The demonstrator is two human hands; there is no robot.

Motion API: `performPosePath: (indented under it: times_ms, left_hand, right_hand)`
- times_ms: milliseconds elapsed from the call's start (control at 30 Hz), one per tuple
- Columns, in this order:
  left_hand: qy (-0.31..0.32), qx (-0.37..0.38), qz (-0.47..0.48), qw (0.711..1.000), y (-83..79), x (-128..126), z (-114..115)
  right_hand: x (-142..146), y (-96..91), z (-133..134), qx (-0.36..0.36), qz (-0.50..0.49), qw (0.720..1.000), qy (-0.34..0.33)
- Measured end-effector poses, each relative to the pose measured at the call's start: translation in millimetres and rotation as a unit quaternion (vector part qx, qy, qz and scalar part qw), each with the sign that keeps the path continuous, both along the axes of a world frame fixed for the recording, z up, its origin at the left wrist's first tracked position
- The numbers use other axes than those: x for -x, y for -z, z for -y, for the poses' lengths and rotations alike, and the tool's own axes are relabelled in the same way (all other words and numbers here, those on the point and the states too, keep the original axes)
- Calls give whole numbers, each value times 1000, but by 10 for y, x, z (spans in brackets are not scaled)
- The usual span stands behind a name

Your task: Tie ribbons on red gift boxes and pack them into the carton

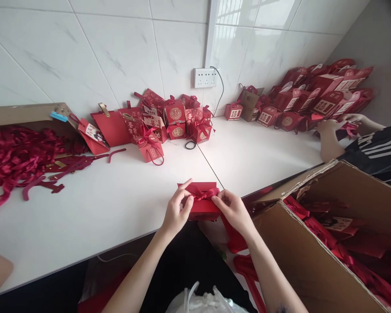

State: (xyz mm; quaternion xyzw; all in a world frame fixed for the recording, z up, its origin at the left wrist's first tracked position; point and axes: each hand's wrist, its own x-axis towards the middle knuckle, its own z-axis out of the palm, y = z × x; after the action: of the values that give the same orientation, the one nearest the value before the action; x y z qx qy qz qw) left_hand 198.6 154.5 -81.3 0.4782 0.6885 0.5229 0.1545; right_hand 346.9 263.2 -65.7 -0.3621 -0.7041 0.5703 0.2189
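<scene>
A small red box (204, 210) is placed at the near edge of the white counter (163, 182), in the middle of the scene. Its sides are smooth, plain and angular, and a straight flap is shown along its far side. Across its top a bow (202, 194) is formed from soft, shiny ribbon in a slightly deeper red, with a knot at the centre and a loop drawn out to each side.

The bow's left loop is pinched by the left hand (178, 205), whose thumb and one bent finger are brought close together; another finger is stretched over the box's far left corner. The right loop is held by the right hand (232, 209), with the fingers (217, 200) narrowed on the ribbon and the rest curled.

Beyond the box, stiff red gift boxes (176, 114) with gold and white prints are grouped by the glossy tiled wall (117, 39), and a thin black ring (190, 145) is laid before them. At the left, limp, tangled ribbons (26, 152) are heaped. At the near right, red pieces are contained in a rough brown carton (280, 252). At the far right, something red is handled by another person's hands (329, 127).
</scene>
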Motion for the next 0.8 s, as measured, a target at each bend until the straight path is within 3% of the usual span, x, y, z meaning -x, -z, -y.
performPosePath:
  times_ms: [133, 267, 600, 800]
  left_hand:
    - [-73, -58, 9, 996, 93, 9, -13]
    - [-113, -63, 47, 991, 192, 8, -12]
    - [-122, -36, 152, 980, 292, 43, -50]
    - [-21, 22, 225, 974, 116, 178, -45]
  right_hand:
    - [-4, 120, -131, 154, -104, 981, -53]
    - [15, 222, -214, 228, -164, 957, -72]
    - [43, 363, -236, 277, -218, 934, -57]
    - [17, 277, -339, 242, -194, 948, -64]
